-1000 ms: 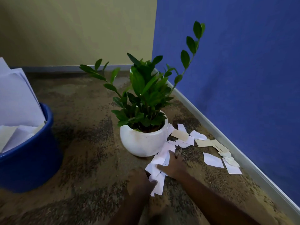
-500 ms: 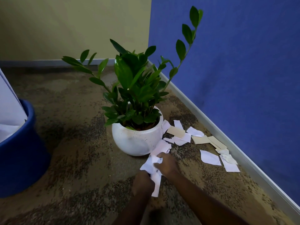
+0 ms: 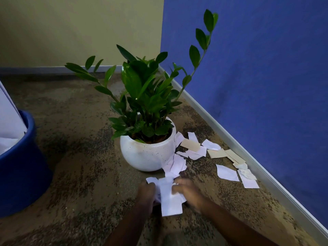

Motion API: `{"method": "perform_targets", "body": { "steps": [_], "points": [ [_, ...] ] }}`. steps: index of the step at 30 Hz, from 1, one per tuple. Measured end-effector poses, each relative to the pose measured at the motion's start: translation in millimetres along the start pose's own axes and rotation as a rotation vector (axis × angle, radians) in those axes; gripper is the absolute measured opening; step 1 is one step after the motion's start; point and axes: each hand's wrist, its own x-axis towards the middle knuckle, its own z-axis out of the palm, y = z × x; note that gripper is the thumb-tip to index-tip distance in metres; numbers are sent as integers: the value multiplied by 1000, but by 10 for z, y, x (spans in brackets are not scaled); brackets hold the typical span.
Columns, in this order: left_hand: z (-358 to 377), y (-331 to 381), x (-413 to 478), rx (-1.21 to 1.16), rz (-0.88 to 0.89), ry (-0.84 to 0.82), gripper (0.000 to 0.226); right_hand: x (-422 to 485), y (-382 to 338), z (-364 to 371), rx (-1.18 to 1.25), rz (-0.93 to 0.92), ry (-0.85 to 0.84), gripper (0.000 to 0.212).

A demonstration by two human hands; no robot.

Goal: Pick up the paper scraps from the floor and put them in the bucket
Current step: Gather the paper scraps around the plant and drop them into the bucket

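Both hands are low over the floor in front of the plant pot, gripping a bunch of white paper scraps between them. My left hand holds the bunch's left side and my right hand holds its right side. More white and tan scraps lie scattered on the floor to the right of the pot, running toward the skirting, with a larger white scrap just beyond my hands. The blue bucket stands at the left edge with white paper sticking out of it.
A white speckled pot with a leafy green plant stands just behind my hands. A blue wall with grey skirting closes off the right side, and a yellow wall runs along the back. The floor is speckled brown.
Both hands have gathered the white scraps near the pot into one bunch and pulled it slightly back from the pot. The view has shifted, so the bucket sits farther left.
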Motion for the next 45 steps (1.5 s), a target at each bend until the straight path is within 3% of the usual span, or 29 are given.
{"method": "perform_targets", "body": {
  "steps": [2,5,9,13,16,18,22,29,33,40,45],
  "points": [
    [29,14,-64,-84,-32,-55,39,-63,-23,57,-10,9,-91,13],
    [75,1,-106,-175,-66,-147,52,-32,-49,54,-53,11,-149,26],
    [32,-43,-90,-181,-80,-62,49,68,-29,-12,-135,12,-120,32],
    [-14,-98,-26,-143,-50,4,46,205,6,-102,-223,2,48,33],
    [-69,-148,-11,-52,26,63,46,337,-26,-213,-140,-12,271,26],
    [-123,-174,-13,-10,77,104,47,407,-79,-312,-155,-46,391,33],
    [-265,-190,43,-12,142,191,44,554,-209,-363,-473,-114,392,17],
    [-419,-194,135,-32,176,225,36,779,-339,-144,-745,52,156,104],
    [-452,-269,148,-41,173,172,34,832,-427,-94,-916,163,56,116],
    [-521,-319,180,-84,158,125,35,805,-412,-89,-1009,131,69,101],
    [-547,-262,169,-49,166,136,33,692,-226,-88,-788,30,97,60]
  ]
}}
